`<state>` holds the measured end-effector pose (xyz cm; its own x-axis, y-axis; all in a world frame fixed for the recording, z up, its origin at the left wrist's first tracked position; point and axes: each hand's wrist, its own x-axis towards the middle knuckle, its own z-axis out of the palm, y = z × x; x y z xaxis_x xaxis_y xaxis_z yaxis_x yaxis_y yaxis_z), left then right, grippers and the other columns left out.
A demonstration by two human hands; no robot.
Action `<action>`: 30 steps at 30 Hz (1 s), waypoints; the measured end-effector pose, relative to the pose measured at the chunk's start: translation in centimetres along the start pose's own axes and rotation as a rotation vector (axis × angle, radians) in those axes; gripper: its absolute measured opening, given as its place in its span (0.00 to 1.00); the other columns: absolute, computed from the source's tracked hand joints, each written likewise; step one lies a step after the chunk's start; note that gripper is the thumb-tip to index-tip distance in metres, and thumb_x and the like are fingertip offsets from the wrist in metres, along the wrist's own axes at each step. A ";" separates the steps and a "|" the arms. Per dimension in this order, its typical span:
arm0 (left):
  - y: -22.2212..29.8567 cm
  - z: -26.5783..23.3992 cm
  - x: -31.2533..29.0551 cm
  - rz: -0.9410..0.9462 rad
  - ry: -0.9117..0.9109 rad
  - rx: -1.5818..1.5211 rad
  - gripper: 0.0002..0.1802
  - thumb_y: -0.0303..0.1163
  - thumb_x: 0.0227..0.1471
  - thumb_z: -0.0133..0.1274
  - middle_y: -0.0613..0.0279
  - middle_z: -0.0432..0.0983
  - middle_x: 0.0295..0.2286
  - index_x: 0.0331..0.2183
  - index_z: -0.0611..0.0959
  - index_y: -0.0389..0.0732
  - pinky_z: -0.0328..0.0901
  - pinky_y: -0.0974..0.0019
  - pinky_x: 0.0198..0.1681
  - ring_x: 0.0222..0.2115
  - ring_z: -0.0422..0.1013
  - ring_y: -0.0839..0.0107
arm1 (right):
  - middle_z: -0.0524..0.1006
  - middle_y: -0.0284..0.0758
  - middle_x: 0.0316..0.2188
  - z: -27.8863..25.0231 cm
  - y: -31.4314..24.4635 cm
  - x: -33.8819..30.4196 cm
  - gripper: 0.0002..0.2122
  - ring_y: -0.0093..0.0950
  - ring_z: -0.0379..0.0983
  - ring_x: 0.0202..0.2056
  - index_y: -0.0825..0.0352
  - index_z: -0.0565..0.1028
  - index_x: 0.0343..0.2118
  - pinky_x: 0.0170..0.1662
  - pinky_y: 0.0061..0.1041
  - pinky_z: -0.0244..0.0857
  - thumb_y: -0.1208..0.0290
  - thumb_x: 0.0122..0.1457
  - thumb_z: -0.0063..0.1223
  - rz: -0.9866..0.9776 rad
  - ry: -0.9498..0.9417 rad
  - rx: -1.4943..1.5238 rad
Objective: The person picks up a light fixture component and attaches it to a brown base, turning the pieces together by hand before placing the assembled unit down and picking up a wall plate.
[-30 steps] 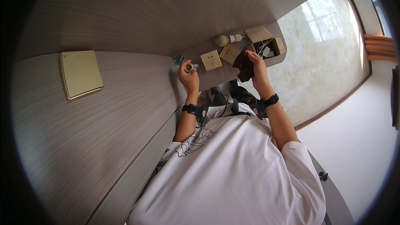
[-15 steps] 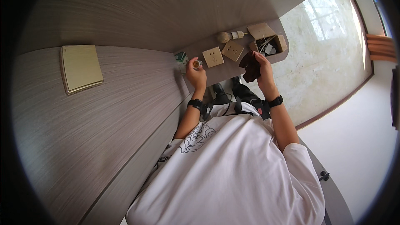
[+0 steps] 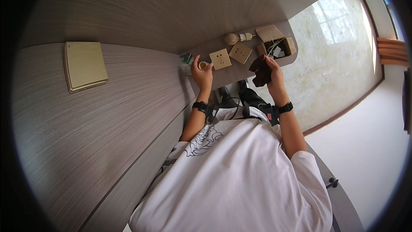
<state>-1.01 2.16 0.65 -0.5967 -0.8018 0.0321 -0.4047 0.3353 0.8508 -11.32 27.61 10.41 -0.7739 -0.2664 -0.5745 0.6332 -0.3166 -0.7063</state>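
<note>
My left hand [image 3: 201, 78] has its thumb and fingers spread around a small round piece [image 3: 203, 65] with a pale rim and a yellowish centre, which sits on the narrow tabletop. In my right hand [image 3: 276, 76] is a crumpled dark brown cloth [image 3: 262, 72], gripped between thumb and fingers over the table's near edge. Between the hands lie two gold wall sockets: a squarely lying socket [image 3: 220, 59] close to my left fingers and a tilted socket [image 3: 240, 53] nearer the cloth.
Behind the sockets lies what looks like a light bulb [image 3: 232, 39] in a pale holder. An open cardboard box [image 3: 290, 46] of cables and small parts stands at the right end. A green-and-white box [image 3: 186, 59] is at the left. Gold plates [image 3: 87, 66] rest on the left panel.
My left fingers have opened from around the small round piece, which now sits between them. My right hand still grips the cloth, moved slightly right and down.
</note>
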 end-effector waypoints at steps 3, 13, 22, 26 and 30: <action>1.0 -0.4 0.2 0.058 0.061 0.023 0.32 0.29 0.42 0.72 0.54 0.77 0.49 0.51 0.79 0.42 0.66 0.54 0.55 0.50 0.72 0.56 | 0.81 0.33 0.40 -0.3 0.1 -0.2 0.14 0.28 0.79 0.37 0.64 0.75 0.52 0.41 0.29 0.75 0.63 0.70 0.46 0.007 0.008 0.020; 4.8 0.0 -0.3 0.071 -0.203 -0.370 0.17 0.29 0.55 0.62 0.59 0.80 0.44 0.47 0.82 0.39 0.71 0.64 0.44 0.44 0.77 0.66 | 0.81 0.33 0.40 -1.2 0.2 0.0 0.14 0.29 0.79 0.37 0.64 0.76 0.51 0.41 0.29 0.74 0.63 0.69 0.45 -0.003 0.006 0.057; 0.0 2.8 -2.8 -0.109 -0.468 0.150 0.18 0.44 0.50 0.67 0.62 0.82 0.33 0.36 0.84 0.40 0.72 0.67 0.38 0.33 0.78 0.70 | 0.81 0.31 0.42 -1.3 -0.9 -0.3 0.14 0.24 0.78 0.43 0.65 0.76 0.51 0.47 0.25 0.71 0.66 0.70 0.45 -0.038 -0.008 0.061; -4.8 3.2 -2.7 -0.469 -0.668 0.138 0.21 0.48 0.48 0.65 0.65 0.80 0.28 0.31 0.83 0.39 0.71 0.67 0.34 0.28 0.77 0.71 | 0.81 0.32 0.42 -1.1 -0.9 -0.6 0.14 0.25 0.78 0.43 0.66 0.76 0.51 0.47 0.26 0.71 0.66 0.69 0.45 -0.020 -0.005 0.068; -4.7 2.9 -3.2 -0.800 -0.634 -0.211 0.22 0.45 0.49 0.63 0.63 0.78 0.31 0.39 0.82 0.38 0.70 0.69 0.31 0.28 0.75 0.72 | 0.81 0.32 0.41 -1.3 -0.1 0.2 0.14 0.24 0.78 0.42 0.66 0.77 0.50 0.47 0.25 0.70 0.66 0.69 0.46 -0.019 0.036 0.052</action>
<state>0.76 4.60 -4.97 -0.4867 -0.3239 -0.8113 -0.7495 -0.3223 0.5783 -11.57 28.77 9.83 -0.7848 -0.2273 -0.5765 0.6174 -0.3679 -0.6953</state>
